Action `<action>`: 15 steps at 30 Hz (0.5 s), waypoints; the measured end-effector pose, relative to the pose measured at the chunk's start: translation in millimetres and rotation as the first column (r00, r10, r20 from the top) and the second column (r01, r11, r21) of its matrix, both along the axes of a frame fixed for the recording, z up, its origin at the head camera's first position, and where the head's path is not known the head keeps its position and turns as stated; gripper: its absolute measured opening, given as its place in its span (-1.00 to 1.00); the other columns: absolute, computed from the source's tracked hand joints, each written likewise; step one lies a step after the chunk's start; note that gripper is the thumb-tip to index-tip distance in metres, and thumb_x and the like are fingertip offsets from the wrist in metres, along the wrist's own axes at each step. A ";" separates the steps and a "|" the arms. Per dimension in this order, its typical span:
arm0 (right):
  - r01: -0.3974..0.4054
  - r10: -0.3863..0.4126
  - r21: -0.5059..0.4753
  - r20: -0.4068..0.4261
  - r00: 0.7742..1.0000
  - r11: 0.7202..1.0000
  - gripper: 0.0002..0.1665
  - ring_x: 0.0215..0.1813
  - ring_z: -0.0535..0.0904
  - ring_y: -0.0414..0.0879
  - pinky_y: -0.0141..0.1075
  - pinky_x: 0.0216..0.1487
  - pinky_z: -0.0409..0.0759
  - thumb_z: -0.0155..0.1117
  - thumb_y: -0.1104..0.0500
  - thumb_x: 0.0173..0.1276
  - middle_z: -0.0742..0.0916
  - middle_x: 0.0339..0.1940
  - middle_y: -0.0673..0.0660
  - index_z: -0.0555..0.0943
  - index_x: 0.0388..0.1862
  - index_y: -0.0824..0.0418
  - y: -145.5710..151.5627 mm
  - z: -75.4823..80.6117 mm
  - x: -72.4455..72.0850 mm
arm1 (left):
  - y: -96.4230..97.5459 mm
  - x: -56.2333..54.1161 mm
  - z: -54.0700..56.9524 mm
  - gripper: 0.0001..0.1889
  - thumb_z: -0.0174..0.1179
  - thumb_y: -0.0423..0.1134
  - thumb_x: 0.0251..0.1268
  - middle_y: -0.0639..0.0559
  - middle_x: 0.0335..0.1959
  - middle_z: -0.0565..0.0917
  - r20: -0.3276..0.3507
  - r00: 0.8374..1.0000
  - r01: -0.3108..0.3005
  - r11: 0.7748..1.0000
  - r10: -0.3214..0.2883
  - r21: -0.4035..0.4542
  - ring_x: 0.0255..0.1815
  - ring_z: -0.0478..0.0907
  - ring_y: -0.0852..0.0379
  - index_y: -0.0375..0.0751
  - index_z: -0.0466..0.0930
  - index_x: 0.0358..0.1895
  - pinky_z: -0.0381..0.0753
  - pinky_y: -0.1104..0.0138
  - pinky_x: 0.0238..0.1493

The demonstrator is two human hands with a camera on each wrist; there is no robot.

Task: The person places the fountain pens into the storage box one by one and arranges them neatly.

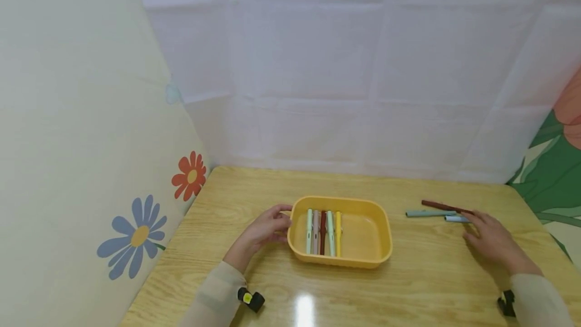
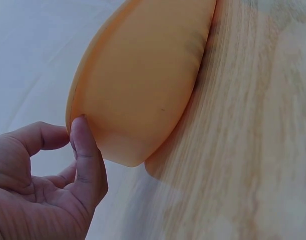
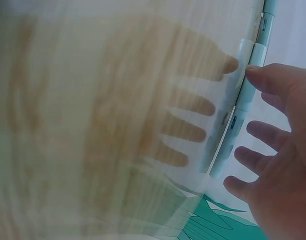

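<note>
A yellow plastic basket point(image 1: 366, 262) stands on the table, with several capped pens side by side in its left half: pale green point(image 1: 309, 231), mauve point(image 1: 315, 232), dark red point(image 1: 323, 232), another pale green and yellow point(image 1: 338, 233). At its left end my left hand point(image 1: 267, 227) pinches the rim; the left wrist view has one fingertip on the outer wall point(image 2: 137, 85). To the right lie a dark red pen point(image 1: 442, 206), a teal pen point(image 1: 426, 213) and a light blue pen point(image 1: 456, 219). My right hand point(image 1: 492, 238) is over their right ends, fingers spread, one fingertip right at a pen point(image 3: 238, 115).
The wooden table point(image 1: 254, 185) meets a white cloth backdrop point(image 1: 308, 64) at its far edge. A flower-patterned panel point(image 1: 91, 115) borders the left side, and green leaf print point(image 1: 556, 180) the right. Black wrist cameras point(image 1: 251, 299) sit at both cuffs.
</note>
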State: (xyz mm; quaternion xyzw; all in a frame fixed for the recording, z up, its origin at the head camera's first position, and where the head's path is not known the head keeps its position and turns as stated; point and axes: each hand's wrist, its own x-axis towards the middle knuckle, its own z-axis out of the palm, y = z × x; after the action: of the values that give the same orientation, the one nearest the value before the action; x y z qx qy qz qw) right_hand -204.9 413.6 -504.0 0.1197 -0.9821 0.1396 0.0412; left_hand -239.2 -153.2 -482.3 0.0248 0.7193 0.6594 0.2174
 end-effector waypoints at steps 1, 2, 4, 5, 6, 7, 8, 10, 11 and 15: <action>0.002 -0.002 0.006 0.000 1.000 1.000 -0.35 0.21 0.32 0.63 0.44 0.16 0.35 0.33 0.26 0.34 0.40 0.24 0.68 0.37 0.32 0.51 0.2 0.1 -0.3 | -0.1 -0.1 -0.2 -0.42 0.14 -0.36 0.32 -0.08 -0.19 0.51 0.000 1.000 0.000 1.000 0.000 0.000 -0.26 0.57 0.08 -0.33 0.30 0.41 0.69 0.29 -0.32; 0.003 -0.003 0.009 0.002 1.000 1.000 -0.36 0.20 0.33 0.63 0.44 0.15 0.37 0.33 0.26 0.34 0.40 0.24 0.68 0.37 0.32 0.51 0.3 0.3 -0.6 | -0.3 -0.2 -0.5 -0.42 0.15 -0.36 0.33 -0.08 -0.18 0.51 0.000 1.000 0.001 1.000 -0.001 -0.002 -0.26 0.57 0.08 -0.33 0.30 0.41 0.69 0.29 -0.32; 0.009 -0.009 0.010 0.010 1.000 1.000 -0.37 0.20 0.33 0.64 0.45 0.14 0.37 0.32 0.26 0.35 0.41 0.23 0.68 0.37 0.31 0.50 0.5 0.4 -1.0 | -0.5 -0.6 -1.2 -0.42 0.15 -0.36 0.32 -0.09 -0.18 0.52 0.001 1.000 0.001 1.000 -0.001 -0.003 -0.26 0.57 0.08 -0.33 0.30 0.41 0.69 0.29 -0.32; 0.013 -0.013 0.011 0.018 1.000 1.000 -0.38 0.20 0.33 0.63 0.45 0.14 0.37 0.31 0.27 0.35 0.41 0.23 0.68 0.37 0.31 0.50 0.7 0.3 -1.1 | -0.5 -0.7 -1.4 -0.42 0.15 -0.36 0.33 -0.09 -0.18 0.52 0.002 1.000 0.002 1.000 -0.002 -0.002 -0.26 0.57 0.08 -0.33 0.30 0.41 0.69 0.29 -0.32; 0.016 -0.017 0.013 0.026 1.000 1.000 -0.38 0.20 0.33 0.63 0.45 0.14 0.37 0.31 0.26 0.35 0.41 0.23 0.68 0.37 0.31 0.49 0.7 0.5 -0.9 | -0.4 -0.7 -1.4 -0.42 0.14 -0.36 0.33 -0.09 -0.18 0.52 0.002 1.000 0.002 1.000 -0.002 -0.001 -0.27 0.57 0.08 -0.33 0.30 0.41 0.69 0.29 -0.32; 0.018 -0.019 0.015 0.031 0.999 1.000 -0.39 0.19 0.33 0.63 0.45 0.13 0.38 0.30 0.26 0.36 0.41 0.22 0.68 0.38 0.31 0.49 0.7 1.1 -0.9 | -0.3 -0.7 -1.5 -0.42 0.14 -0.37 0.32 -0.09 -0.18 0.52 0.003 1.000 0.002 1.000 -0.002 0.002 -0.27 0.57 0.08 -0.33 0.30 0.41 0.69 0.29 -0.32; 0.020 -0.021 0.016 0.037 0.999 1.000 -0.39 0.18 0.33 0.64 0.46 0.12 0.38 0.29 0.27 0.36 0.41 0.21 0.69 0.37 0.31 0.49 0.7 2.0 -1.0 | -0.1 -0.8 -1.4 -0.42 0.14 -0.37 0.32 -0.09 -0.18 0.52 0.003 1.000 0.001 1.000 -0.001 0.004 -0.27 0.57 0.08 -0.33 0.30 0.41 0.69 0.29 -0.33; 0.021 -0.022 0.023 0.038 0.999 1.000 -0.41 0.16 0.35 0.63 0.45 0.10 0.39 0.28 0.29 0.35 0.43 0.19 0.69 0.39 0.29 0.49 0.8 3.9 -1.2 | 0.1 -0.8 -1.3 -0.42 0.15 -0.37 0.31 -0.09 -0.18 0.51 0.003 1.000 -0.001 1.000 0.001 0.008 -0.28 0.57 0.08 -0.33 0.30 0.41 0.68 0.30 -0.33; 0.023 -0.024 0.027 0.040 0.999 0.999 -0.43 0.14 0.36 0.63 0.45 0.08 0.40 0.27 0.29 0.35 0.44 0.17 0.69 0.39 0.29 0.49 0.8 5.0 -1.3 | 0.3 -0.8 -1.2 -0.42 0.15 -0.37 0.31 -0.08 -0.18 0.51 0.004 1.000 -0.002 1.000 0.002 0.010 -0.28 0.57 0.09 -0.33 0.30 0.41 0.68 0.30 -0.34; 0.040 -0.041 0.038 0.040 0.998 0.999 -0.51 0.07 0.40 0.58 0.41 -0.03 0.45 0.23 0.32 0.36 0.48 0.12 0.65 0.45 0.24 0.46 0.6 8.0 -2.4 | 0.7 -0.6 -0.9 -0.42 0.15 -0.37 0.31 -0.09 -0.18 0.52 0.006 1.000 -0.005 1.000 0.005 0.011 -0.28 0.57 0.09 -0.32 0.31 0.41 0.68 0.30 -0.35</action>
State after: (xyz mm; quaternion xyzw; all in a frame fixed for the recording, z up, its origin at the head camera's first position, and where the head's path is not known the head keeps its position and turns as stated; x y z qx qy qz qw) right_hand -207.3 414.1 -496.0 0.0977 -0.9873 0.1230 0.0219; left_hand -239.8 -152.5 -483.3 0.0221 0.7150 0.6640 0.2177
